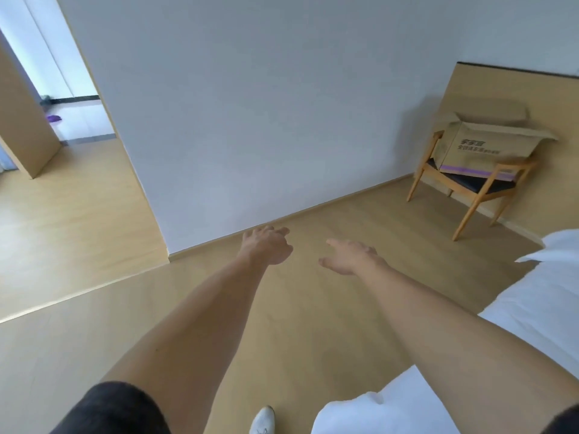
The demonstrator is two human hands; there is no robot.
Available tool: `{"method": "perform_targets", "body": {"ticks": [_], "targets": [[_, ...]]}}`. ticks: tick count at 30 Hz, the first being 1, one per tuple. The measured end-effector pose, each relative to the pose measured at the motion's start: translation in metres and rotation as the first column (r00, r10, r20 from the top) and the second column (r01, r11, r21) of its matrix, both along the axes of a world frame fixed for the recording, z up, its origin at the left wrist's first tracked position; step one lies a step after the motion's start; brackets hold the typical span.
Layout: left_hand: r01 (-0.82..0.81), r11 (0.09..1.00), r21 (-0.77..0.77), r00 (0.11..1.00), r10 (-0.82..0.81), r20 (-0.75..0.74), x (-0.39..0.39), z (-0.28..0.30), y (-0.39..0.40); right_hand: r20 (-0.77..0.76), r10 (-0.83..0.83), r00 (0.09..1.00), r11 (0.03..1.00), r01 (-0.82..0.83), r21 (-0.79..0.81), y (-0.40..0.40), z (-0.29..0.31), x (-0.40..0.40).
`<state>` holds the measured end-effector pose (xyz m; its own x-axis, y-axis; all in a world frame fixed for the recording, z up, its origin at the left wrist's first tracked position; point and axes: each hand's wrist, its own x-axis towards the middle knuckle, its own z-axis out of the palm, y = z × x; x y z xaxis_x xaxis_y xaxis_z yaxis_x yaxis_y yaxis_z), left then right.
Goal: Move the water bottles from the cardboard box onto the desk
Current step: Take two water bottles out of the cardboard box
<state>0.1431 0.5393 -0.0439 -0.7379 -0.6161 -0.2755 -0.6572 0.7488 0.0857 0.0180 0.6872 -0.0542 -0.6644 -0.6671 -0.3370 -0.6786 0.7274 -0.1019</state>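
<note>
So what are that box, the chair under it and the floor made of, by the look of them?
The box looks like plain brown corrugated cardboard, matte, with printed lettering and a purple strip low on its side. The chair seems light varnished wood, with a dark seat pad, perhaps leatherette. The floor looks like pale wood-effect laminate or vinyl, faintly glossy.

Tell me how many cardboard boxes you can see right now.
1. The cardboard box sits open on the wooden chair at the far right by the wall. Others could be out of view.

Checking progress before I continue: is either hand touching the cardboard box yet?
Apart. The head view shows the left hand and right hand over floor, far from the cardboard box.
</note>
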Motion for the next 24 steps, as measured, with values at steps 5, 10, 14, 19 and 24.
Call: {"method": "perform_targets", "body": {"ticks": [5,10,14,19,24], "targets": [[0.136,0.991,0.019,0.991,-0.136,-0.019,-0.089,0.013,-0.071,-0.036,-0.103,0.994,0.994,0.104,0.031,-0.058,0.009,-0.068],[0.264,0.963,0.046,0.964,-0.261,-0.051,-0.179,0.02,-0.106,-0.089,-0.193,0.977,0.98,0.198,0.039,-0.084,0.018,-0.131],[0.375,0.925,0.068,0.927,-0.372,-0.045,-0.248,0.012,-0.102,-0.078,-0.31,0.948,0.949,0.314,0.04,-0.074,0.017,-0.181],[0.507,0.859,0.074,0.862,-0.505,-0.035,-0.333,0.003,-0.074,-0.052,-0.467,0.883,0.882,0.469,0.039,-0.042,0.006,-0.249],[0.591,0.806,0.04,0.807,-0.59,-0.039,-0.427,-0.001,-0.054,-0.005,-0.583,0.813,0.812,0.583,0.015,-0.012,-0.005,-0.334]]}}
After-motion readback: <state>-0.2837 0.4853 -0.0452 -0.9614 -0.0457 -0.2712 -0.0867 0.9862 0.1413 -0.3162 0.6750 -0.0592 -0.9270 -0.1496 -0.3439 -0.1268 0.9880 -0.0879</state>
